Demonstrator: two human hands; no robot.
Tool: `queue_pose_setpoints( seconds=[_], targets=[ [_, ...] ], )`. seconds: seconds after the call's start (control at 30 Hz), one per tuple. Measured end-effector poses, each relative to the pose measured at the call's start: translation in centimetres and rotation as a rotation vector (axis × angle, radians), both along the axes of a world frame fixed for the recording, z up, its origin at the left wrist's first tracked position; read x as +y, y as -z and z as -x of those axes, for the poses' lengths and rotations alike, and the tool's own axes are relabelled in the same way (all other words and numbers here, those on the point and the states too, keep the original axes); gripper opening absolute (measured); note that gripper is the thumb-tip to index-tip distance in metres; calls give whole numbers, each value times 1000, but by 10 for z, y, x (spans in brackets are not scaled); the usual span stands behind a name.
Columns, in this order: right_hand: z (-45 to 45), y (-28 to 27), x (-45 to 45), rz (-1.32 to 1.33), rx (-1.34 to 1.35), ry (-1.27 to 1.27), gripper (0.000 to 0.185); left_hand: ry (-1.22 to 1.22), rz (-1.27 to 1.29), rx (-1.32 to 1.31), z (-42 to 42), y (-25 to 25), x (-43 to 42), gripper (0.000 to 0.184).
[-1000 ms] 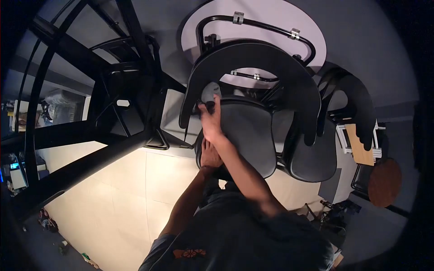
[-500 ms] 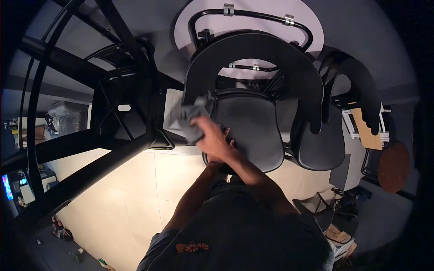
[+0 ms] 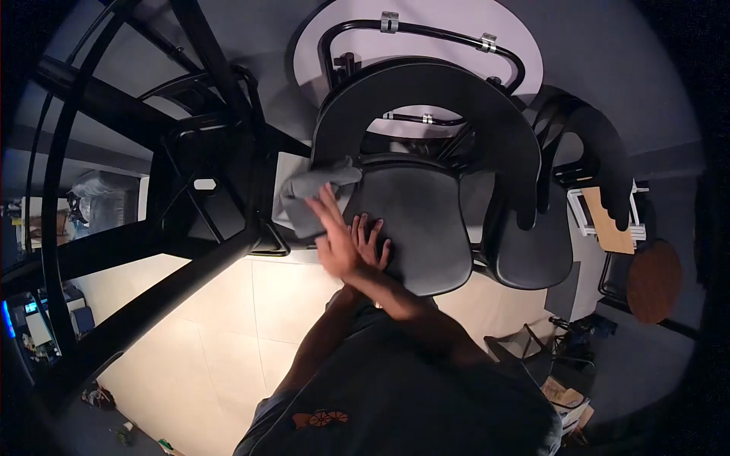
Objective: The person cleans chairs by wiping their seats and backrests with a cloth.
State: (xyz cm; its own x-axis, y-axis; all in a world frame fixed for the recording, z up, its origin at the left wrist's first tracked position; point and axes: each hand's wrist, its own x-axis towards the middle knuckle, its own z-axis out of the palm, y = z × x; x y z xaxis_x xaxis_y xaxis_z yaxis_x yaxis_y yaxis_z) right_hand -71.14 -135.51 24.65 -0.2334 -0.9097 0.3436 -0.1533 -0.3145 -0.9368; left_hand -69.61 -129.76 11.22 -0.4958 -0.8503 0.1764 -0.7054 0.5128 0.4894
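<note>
A black chair with a padded seat (image 3: pixel 414 220) and a wide curved backrest (image 3: pixel 426 80) stands in front of me. My left hand (image 3: pixel 369 242) lies on the near left part of the seat, fingers spread. Crossing over my left wrist, my right forearm reaches to the left. My right hand (image 3: pixel 334 239) presses a grey cloth (image 3: pixel 308 199) at the left end of the curved backrest, with its fingers stretched along the cloth. Its thumb points left. The cloth is bunched and covers that end of the backrest.
Another black chair (image 3: pixel 528 235) stands close on the right. Behind is an upended round white tabletop (image 3: pixel 304 53) with a black tube frame. A tall black frame (image 3: pixel 152 304) rises at left. A brown round seat (image 3: pixel 654 281) and a white folding stool (image 3: pixel 612 216) are farther right.
My right hand has shifted slightly left and its fingers have straightened on the cloth. More of my left hand shows on the seat. The view has moved a little.
</note>
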Motion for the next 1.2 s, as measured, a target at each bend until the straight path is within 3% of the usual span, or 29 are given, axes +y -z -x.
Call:
queue_pose_setpoints(
  seconds=[0.13,0.27,0.3,0.37,0.43,0.47,0.6,0.63,0.73,0.77,0.83,0.87,0.97,1.03,1.1,1.13,1.17,1.2],
  targets=[
    [76,-15,-82,118,44,73,91,10,-387,29,-8,-5,2,65],
    [126,-47,-145,180,147,688,80,16,20,-59,-4,10,-1,65],
    [117,-44,-143,169,163,654,77,13,18,-59,-4,18,1,65],
    [82,-25,-121,254,241,544,74,-45,-254,78,-4,38,2,67],
    [43,-7,-64,4,241,322,76,-82,-454,184,-3,50,-1,70],
    [22,5,-39,35,169,297,77,-96,-517,222,-1,46,-5,71],
    [47,46,-57,124,70,184,76,2,-192,-56,-1,11,-4,66],
    [75,31,-77,120,179,224,76,28,-111,-131,-4,4,-3,65],
    [149,-10,-132,221,347,625,74,44,-11,-167,-4,4,-2,65],
    [163,-19,-142,195,271,761,70,31,3,-126,-2,5,-3,67],
    [163,-37,-145,219,201,770,66,32,-7,-125,-2,5,-4,67],
    [150,-35,-139,219,206,772,66,37,-21,-129,-3,4,-3,67],
    [73,-2,-85,112,354,340,61,54,-49,-145,-5,6,-1,66],
    [33,25,-44,165,221,38,60,-41,-424,301,0,24,4,66],
    [39,23,-33,212,232,-24,59,-115,-702,636,2,26,5,66],
    [54,24,-41,75,354,-44,59,-144,-791,748,2,28,5,66],
    [75,20,-59,-66,472,-62,59,-102,-613,533,-1,20,4,66],
    [94,12,-83,-27,377,77,57,-55,-434,318,-3,11,2,66]
  ],
)
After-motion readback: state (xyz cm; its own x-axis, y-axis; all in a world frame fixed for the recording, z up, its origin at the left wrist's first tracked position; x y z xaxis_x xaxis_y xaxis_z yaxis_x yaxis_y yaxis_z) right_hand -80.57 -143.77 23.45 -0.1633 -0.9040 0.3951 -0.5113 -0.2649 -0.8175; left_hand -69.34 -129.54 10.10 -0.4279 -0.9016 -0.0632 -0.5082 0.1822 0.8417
